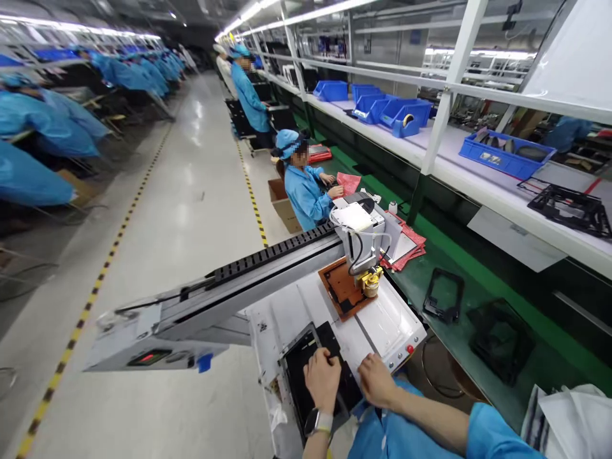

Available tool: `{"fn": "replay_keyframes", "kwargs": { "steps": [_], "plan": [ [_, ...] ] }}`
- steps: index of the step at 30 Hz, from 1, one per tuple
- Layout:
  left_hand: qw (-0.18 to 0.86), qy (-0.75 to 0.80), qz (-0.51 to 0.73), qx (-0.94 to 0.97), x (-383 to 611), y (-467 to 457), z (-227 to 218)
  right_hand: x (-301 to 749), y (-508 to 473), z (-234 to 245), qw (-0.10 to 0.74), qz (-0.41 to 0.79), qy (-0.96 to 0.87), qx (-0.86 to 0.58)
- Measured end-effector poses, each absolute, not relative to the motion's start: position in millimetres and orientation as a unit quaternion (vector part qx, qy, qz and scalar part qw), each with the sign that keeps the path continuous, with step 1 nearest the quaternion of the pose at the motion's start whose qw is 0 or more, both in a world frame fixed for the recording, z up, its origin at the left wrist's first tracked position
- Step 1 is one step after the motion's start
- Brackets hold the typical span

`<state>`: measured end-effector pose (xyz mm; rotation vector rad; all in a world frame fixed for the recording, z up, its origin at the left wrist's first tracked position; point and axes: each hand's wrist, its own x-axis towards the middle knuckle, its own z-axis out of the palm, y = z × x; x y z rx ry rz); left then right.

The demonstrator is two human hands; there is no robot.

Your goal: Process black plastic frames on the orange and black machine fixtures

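My left hand (323, 377), with a watch at its wrist, rests over a flat black panel (299, 382) in a grey-edged frame. Its fingers are curled, and whatever they may pinch is hidden. My right hand (377, 380) is beside the panel's right side, at the near edge of the machine's white bed (377, 325). Those fingers are bent together too, and I cannot make out anything in them. Beyond both hands, a brown fixture plate (337, 294) with black parts lies on the bed, under a machine head with a yellow tip (370, 280).
A long machine arm (248, 268) spans the left. Red and metal buttons (410, 349) line the bed's front edge. Black frames (444, 294) lie on the green bench (406, 287) at right. Blue bins (368, 105) stand on the shelf. A co-worker (303, 191) sits beyond the machine.
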<state>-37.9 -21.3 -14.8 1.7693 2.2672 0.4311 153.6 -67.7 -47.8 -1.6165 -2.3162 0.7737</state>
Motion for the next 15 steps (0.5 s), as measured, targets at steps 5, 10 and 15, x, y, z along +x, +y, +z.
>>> {"fn": "replay_keyframes", "kwargs": {
  "steps": [5,10,15],
  "plan": [
    [0.167,0.815,0.318,0.454,-143,-62,13,80,-110,-76,0.05,0.203,-0.911,-0.357],
    [0.207,0.839,0.376,0.336,-206,-99,20,66,-124,-86,-0.004,0.152,-0.926,-0.344],
    [0.228,0.834,0.406,0.297,-218,-109,19,62,-102,-81,-0.052,0.163,-0.903,-0.394]
  ]
}}
